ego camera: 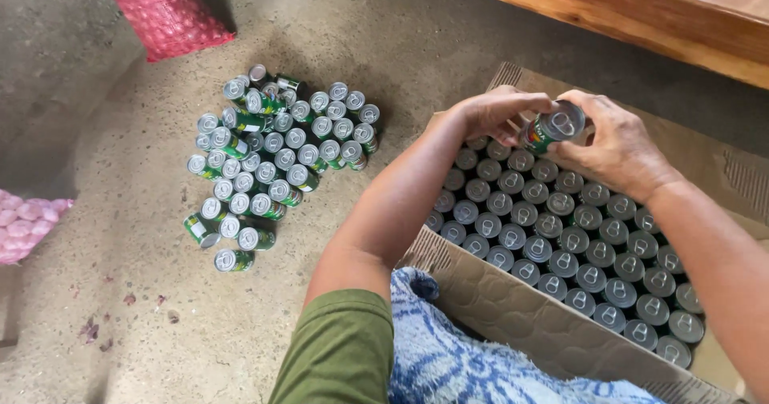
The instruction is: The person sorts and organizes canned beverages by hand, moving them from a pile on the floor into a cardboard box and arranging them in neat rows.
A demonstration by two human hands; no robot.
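Note:
Both my hands hold one small green can (553,128) with a silver pull-tab top, tilted, above the far end of an open cardboard box (513,312). My left hand (501,112) grips its left side and my right hand (617,148) cups its right side. The box is packed with several rows of upright cans (561,240), tops showing. To the left, on the concrete floor, stands a loose cluster of the same green cans (272,152); a few at its near edge lie on their sides.
A red mesh sack (164,12) lies at the top left and a pink mesh sack (24,224) at the left edge. A wooden beam (641,12) crosses the top right. Blue patterned cloth (456,364) covers my lap against the box's near wall.

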